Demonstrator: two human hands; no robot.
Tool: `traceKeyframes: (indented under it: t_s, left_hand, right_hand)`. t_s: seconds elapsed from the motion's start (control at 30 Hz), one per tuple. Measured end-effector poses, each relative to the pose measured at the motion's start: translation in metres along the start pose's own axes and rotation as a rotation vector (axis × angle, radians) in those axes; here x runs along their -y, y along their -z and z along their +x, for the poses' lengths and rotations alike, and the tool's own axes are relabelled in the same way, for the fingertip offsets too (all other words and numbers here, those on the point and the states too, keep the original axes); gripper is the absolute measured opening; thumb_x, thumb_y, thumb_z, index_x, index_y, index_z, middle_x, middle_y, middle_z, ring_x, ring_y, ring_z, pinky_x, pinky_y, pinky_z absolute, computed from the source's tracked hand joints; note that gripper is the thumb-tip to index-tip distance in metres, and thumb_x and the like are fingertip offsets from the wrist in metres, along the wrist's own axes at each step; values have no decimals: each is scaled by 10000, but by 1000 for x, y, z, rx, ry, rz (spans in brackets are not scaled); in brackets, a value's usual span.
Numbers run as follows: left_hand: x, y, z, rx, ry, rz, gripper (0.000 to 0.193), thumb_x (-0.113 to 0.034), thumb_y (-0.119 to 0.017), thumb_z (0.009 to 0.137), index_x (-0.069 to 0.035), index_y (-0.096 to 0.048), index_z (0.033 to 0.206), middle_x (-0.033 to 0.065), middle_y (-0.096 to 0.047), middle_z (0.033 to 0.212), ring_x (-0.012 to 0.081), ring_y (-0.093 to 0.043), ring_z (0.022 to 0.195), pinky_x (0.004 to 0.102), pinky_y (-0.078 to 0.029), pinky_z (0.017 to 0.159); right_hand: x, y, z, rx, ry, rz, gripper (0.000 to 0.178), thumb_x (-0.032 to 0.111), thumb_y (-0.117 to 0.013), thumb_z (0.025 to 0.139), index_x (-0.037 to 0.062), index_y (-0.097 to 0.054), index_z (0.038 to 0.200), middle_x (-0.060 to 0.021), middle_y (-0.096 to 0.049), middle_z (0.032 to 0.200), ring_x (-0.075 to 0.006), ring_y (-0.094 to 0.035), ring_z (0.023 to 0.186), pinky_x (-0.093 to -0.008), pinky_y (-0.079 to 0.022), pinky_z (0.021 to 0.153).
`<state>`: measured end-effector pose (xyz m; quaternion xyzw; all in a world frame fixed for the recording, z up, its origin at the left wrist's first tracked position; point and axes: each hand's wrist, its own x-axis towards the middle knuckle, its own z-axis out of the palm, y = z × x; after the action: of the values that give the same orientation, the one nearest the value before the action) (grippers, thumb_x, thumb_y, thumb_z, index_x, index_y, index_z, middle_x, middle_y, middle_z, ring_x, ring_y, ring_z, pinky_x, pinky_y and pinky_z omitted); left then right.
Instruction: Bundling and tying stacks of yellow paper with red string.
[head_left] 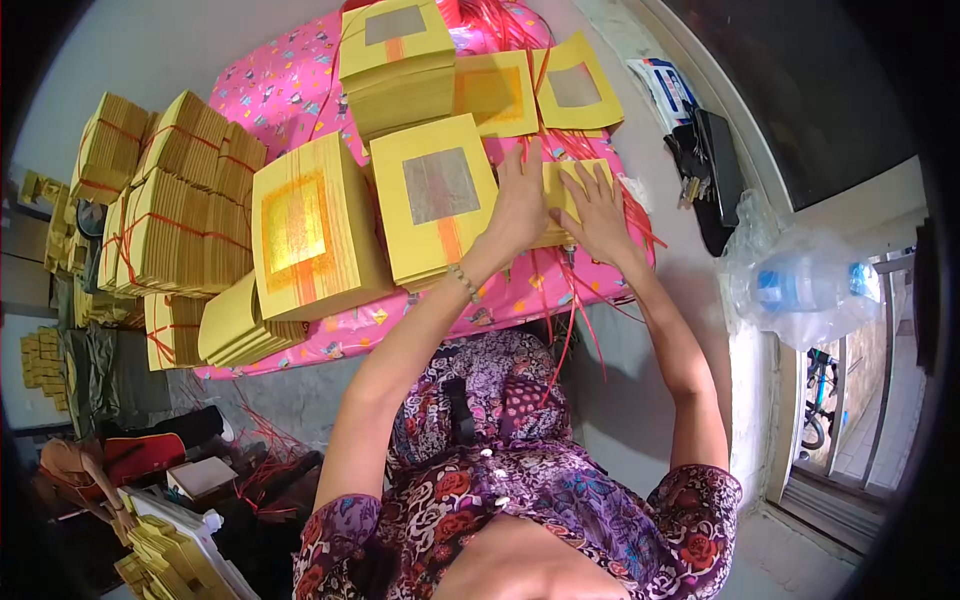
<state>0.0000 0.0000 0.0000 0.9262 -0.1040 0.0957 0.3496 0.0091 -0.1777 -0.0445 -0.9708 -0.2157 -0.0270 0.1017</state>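
My left hand (520, 205) lies with its fingers stretched forward, between a tall stack of yellow paper with a silver square (425, 185) and a lower yellow paper stack (560, 182). On top of that lower stack my right hand (600, 218) rests flat, fingers spread. Neither hand is closed around anything. Left of them stands a thick yellow stack with a gold square (300, 235). Red plastic ties (572, 300) run out beneath the lower stack and hang over the table's near edge. What lies under my palms is hidden.
A pink patterned cover (275, 85) lies over the table. Tied yellow bundles (170, 240) pile up at the left. More paper stacks (400, 90) stand at the back. Keys (692, 190) and a dark pouch lie on the right ledge, near a plastic bag with bottles (805, 285).
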Motion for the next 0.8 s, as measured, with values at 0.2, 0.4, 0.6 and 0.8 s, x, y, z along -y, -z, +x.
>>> traceKeyframes:
  t_s: [0.2,0.4,0.6,0.8]
  left_hand:
    - [10,46,-27,-164,-181,-209,634,71,-552,766,-18,-386,1371,265,-418,1299,441,-439,1199,425,-410,993]
    - [36,91,-77,-180,-38,-170,432,50,-555,783,-39,-557,1206,185,-567,1068,376,-542,1009,424,-456,875]
    - [49,108,-106,-166,-67,-44,370,-24,-624,791,-31,-601,1160,160,-601,1031,340,-548,992,408,-461,865]
    - [49,107,-115,-133,-100,11,454,-114,-680,787,-15,-554,1212,163,-591,1068,344,-532,1017,422,-443,903]
  right_hand:
    - [2,-2,4,-37,12,-41,688,544,-439,936,138,-304,1475,-146,-200,1548,-380,-105,1440,-586,-74,1135]
    - [2,6,1,-61,31,-19,673,538,-424,946,135,-311,1474,-157,-231,1538,-389,-129,1434,-585,-82,1134]
    - [11,37,11,65,-19,-33,611,496,-421,963,113,-382,1437,-186,-312,1488,-396,-219,1404,-545,-141,1135]
    - [14,53,22,10,45,20,610,515,-426,954,64,-457,1364,-223,-421,1407,-408,-336,1337,-598,-195,1089]
